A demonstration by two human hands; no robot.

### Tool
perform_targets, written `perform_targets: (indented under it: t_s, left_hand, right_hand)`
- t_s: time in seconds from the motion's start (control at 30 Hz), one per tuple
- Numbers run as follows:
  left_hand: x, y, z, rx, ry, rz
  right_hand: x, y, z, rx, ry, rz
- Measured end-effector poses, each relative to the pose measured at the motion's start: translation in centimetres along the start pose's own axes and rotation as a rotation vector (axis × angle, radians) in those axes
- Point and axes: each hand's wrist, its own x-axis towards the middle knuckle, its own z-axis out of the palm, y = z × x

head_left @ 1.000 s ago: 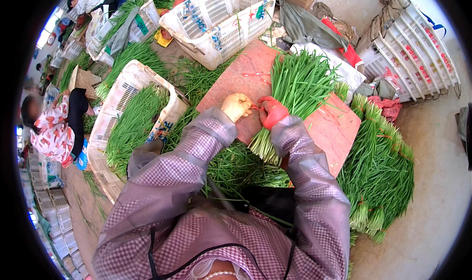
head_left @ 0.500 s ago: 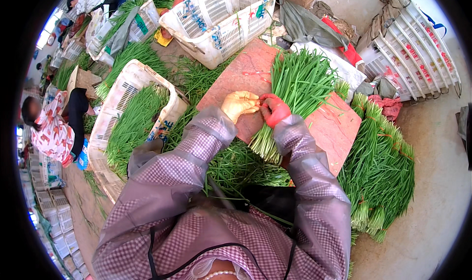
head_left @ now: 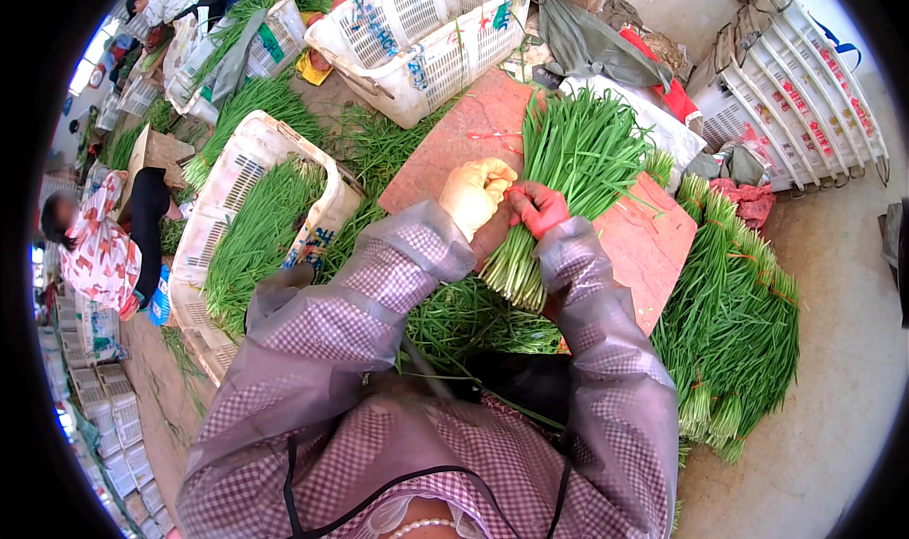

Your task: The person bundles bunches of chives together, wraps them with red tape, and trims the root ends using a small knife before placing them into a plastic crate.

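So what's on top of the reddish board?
A bundle of green leafy stalks, with thin red strips left of it. The reddish board under the bundle and behind the left hand and right hand is covered; can't tell what's there.

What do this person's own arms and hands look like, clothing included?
Loose, wrinkled, see-through greyish-purple sleeves reach to about the wrists, with a small purple-and-white check pattern showing through. The left hand appears gloved in pale yellow, and the right hand in red, so the two do not match.
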Motion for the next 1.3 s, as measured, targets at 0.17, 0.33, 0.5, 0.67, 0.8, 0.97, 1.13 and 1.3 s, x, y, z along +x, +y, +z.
perform_targets:
  t_s: [0.17, 0.33, 0.5, 0.67, 0.8, 0.97, 1.13, 1.3]
  left_hand:
    - [-0.8, 0.0, 0.2, -0.174, 0.025, -0.120]
    - [-4.3, 1.0, 0.4, -0.528, -0.440, -0.235]
    - [-2.5, 0.0, -1.7, 0.430, -0.629, 0.459]
    - [-0.6, 10.6, -5.0, 1.092, -1.004, -0.155]
    - [-1.4, 6.5, -7.2, 1.330, -0.623, 0.220]
    - [-3.7, 4.7, -4.3, 1.543, -0.348, 0.186]
    - [-3.5, 2.4, -3.4, 1.457, -0.259, 0.178]
    - [-1.8, 7.3, -5.4, 1.196, -0.452, 0.256]
  right_hand:
    - [0.1, -0.1, -0.1, 0.036, 0.005, 0.094]
    - [0.4, -1.0, -0.2, 0.070, -0.044, 0.131]
    - [0.4, -7.6, 4.0, -0.086, -0.064, -0.061]
    - [0.4, -10.3, 4.1, 0.139, -0.050, -0.079]
    - [1.7, -6.3, 4.3, 0.014, -0.030, -0.102]
    - [2.6, -4.1, 4.5, 0.057, 0.092, -0.063]
    - [2.4, -6.1, 6.9, 0.164, 0.143, -0.096]
    - [1.6, -12.1, 7.5, 0.430, 0.174, -0.119]
